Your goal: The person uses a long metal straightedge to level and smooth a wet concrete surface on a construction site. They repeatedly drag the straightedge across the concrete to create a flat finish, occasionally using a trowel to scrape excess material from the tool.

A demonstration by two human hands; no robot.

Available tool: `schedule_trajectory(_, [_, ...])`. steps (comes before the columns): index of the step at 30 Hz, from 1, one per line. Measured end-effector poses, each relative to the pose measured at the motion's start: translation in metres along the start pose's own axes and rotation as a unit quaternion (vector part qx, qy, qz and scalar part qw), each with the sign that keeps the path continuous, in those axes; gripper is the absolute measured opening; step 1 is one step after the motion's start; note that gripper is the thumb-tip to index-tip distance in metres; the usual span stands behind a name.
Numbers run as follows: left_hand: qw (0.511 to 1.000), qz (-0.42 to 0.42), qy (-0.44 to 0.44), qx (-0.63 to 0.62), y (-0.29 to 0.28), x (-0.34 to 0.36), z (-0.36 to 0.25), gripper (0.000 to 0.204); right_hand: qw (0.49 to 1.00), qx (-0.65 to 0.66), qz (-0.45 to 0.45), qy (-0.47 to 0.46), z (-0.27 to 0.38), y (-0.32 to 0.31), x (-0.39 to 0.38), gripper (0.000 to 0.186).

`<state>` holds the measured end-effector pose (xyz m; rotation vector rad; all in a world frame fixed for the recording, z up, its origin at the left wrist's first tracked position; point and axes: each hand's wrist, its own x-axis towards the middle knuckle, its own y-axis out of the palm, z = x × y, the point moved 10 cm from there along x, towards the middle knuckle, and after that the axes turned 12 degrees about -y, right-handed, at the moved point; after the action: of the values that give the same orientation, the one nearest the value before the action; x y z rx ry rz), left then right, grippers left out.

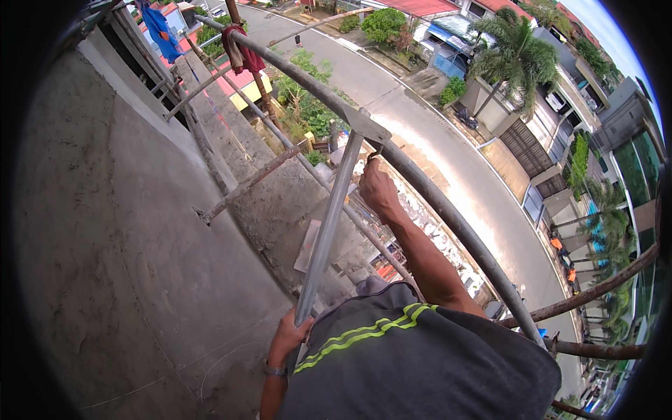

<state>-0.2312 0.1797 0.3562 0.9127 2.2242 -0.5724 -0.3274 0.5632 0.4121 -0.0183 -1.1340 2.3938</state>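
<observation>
My left hand [290, 332], a watch on its wrist, grips the lower part of a straight metal bar [325, 234] that rises diagonally to a plate [365, 124] at a grey scaffold pipe [448, 206]. My right hand [379, 185] is closed just below that plate, beside the pipe, with its fingers round something small and thin that I cannot make out. My torso, in a dark grey top [434, 364] with yellow-green stripes, fills the lower middle.
Cement wall [105, 245] on the left; narrow ledge [266, 203] beneath crossing pipes [308, 164]. Rusty pipes [588, 294] at right. Red cloth [238, 49] and blue sheet [161, 31] hang at upper left. Far below lie a street [329, 66], houses and trees.
</observation>
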Motion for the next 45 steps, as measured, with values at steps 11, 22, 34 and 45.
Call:
schedule_trajectory(11, [0.976, -0.112, 0.09, 0.164, -0.01, -0.002, -0.008, 0.037, 0.999, -0.048, -0.01, -0.012, -0.002, -0.004, 0.009, 0.023])
schedule_trajectory(22, [0.985, 0.137, -0.03, -0.101, 0.013, 0.01, 0.012, 0.037, 1.0, 0.009, -0.008, 0.023, 0.01, 0.018, -0.017, 0.025])
schedule_trajectory(34, [0.947, 0.246, -0.062, -0.198, 0.029, -0.001, 0.007, 0.048, 0.993, -0.114, 0.023, -0.005, 0.026, -0.008, -0.071, 0.06])
schedule_trajectory(45, [0.947, 0.249, -0.05, -0.195, 0.039, 0.003, 0.007, 0.038, 0.992, -0.093, 0.045, 0.067, 0.012, 0.011, -0.084, 0.042])
